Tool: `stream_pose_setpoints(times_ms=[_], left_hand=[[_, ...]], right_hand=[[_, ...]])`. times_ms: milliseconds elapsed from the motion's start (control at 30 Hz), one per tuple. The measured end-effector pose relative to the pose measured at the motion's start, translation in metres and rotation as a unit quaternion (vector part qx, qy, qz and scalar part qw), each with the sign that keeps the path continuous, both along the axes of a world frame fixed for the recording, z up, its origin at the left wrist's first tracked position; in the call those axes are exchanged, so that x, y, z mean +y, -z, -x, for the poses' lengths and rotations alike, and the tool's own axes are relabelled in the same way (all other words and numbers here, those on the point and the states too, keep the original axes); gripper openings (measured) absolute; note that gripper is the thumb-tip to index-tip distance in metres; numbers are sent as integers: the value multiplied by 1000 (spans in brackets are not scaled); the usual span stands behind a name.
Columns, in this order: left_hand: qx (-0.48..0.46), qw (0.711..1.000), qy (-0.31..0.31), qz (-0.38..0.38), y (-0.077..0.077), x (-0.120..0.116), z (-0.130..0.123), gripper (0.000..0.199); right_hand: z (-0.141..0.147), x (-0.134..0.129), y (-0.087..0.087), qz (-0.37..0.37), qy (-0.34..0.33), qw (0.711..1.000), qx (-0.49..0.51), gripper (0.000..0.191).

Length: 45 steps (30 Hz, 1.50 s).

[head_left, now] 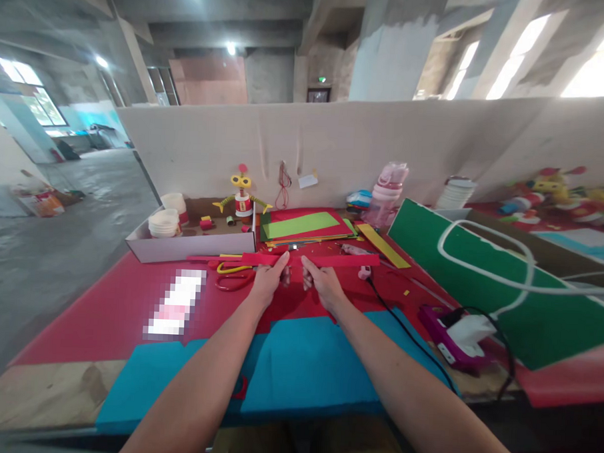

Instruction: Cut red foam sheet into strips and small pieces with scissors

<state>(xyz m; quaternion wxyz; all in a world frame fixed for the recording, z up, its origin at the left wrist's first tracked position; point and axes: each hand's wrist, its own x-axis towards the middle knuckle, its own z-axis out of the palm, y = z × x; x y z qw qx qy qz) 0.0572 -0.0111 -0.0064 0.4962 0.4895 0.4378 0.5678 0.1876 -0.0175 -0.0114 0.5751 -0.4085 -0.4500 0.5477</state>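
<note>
A red paper strip stretches level across the middle of the table, just above its surface. My left hand is closed on it left of centre, thumb on top. My right hand pinches it a short way to the right, with the thumb also uppermost. Left of my left hand lie yellow-handled scissors and a red handle loop. Below my forearms, blue sheets cover the table's near edge.
On the left stands a box with paper cups and a small figure. Stacked coloured paper lies behind my hands. At right are a pink bottle, a green board and a purple power strip with cables.
</note>
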Motion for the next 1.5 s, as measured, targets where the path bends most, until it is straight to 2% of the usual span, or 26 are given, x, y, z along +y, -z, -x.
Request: stream_pose_setpoints(times_ms=[167,267,600,1133,1500], left_hand=[[-1,1000,15,1,8,2,-3,51],[2,1000,18,7,10,4,-3,51],[-3,1000,12,-2,5,5,3,50],[3,999,-13,-35,0,7,14,54],[-13,999,-35,-22,-1,16,30,52]], right_hand=[[4,-2,1,4,-31,999,-26,47],[4,-3,2,-4,-8,999,-39,45],[1,0,2,-25,8,999,-26,45],[-4,3,4,-8,2,1000,-15,45],[-8,4,3,-32,26,999,-20,46]])
